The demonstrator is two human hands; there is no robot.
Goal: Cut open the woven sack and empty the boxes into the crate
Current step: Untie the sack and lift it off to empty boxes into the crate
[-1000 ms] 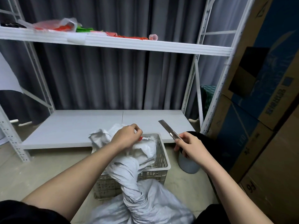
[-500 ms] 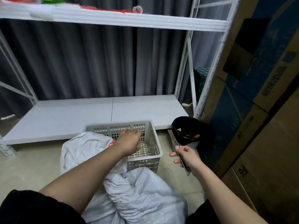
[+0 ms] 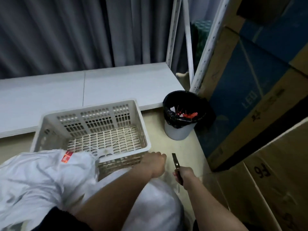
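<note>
Grey curtains (image 3: 66, 30) hang behind a low white shelf (image 3: 100, 87). Big cardboard boxes (image 3: 260, 100) stand on the right; one reads "LED". The white sack (image 3: 41, 180) lies on the floor, its top draped into the empty crate (image 3: 93, 130). A bin (image 3: 181, 117) with a black liner holds red scraps. The left hand (image 3: 155, 164) is curled beside the crate; whether its fingers grip anything cannot be told. The right hand (image 3: 183, 175) has its fingers wrapped around a knife (image 3: 176, 164).

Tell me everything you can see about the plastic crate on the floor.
The crate is a cream, rectangular plastic basket with slotted walls and a lattice bottom, standing upright on the floor just in front of the low white shelf board. No boxes show inside. The white woven sack drapes over its near left rim. The left hand is at its near right corner; contact is unclear.
</note>
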